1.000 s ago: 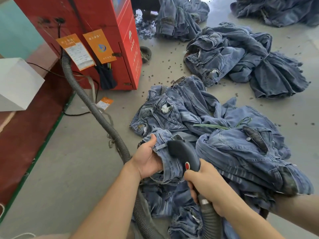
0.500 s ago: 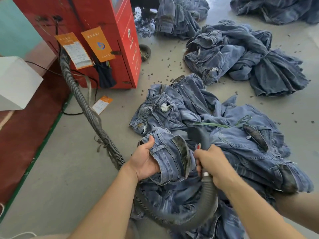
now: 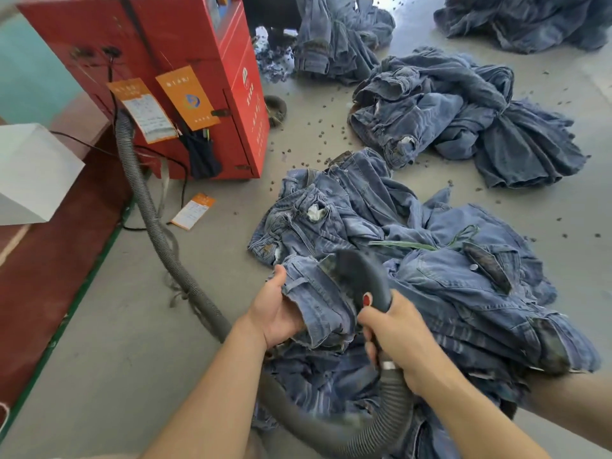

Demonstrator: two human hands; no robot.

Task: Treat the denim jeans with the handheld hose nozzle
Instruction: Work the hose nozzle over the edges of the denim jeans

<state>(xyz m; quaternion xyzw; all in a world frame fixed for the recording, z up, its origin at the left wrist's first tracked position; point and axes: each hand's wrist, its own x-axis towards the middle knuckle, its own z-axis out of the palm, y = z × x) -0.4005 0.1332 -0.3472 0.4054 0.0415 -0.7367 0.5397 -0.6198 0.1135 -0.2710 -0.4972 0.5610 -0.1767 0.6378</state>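
A heap of blue denim jeans (image 3: 447, 286) lies on the grey floor in front of me. My left hand (image 3: 275, 309) grips a bunched fold of one pair (image 3: 318, 299), thumb on top. My right hand (image 3: 397, 336) is wrapped round the handle of the dark grey hose nozzle (image 3: 361, 276), which has a red button facing me. The nozzle head rests on the held denim fold. Its ribbed grey hose (image 3: 390, 412) loops under my right wrist and runs left.
The hose (image 3: 145, 207) climbs to a red machine (image 3: 185, 77) with orange tags at the upper left. More denim piles (image 3: 463, 114) lie beyond, with dark pellets scattered on the floor. A white box (image 3: 29, 173) sits on a red ledge at left.
My right hand pulled the nozzle back toward me after pushing it forward over the fold, and the red button faces up again. My left hand keeps holding the denim.
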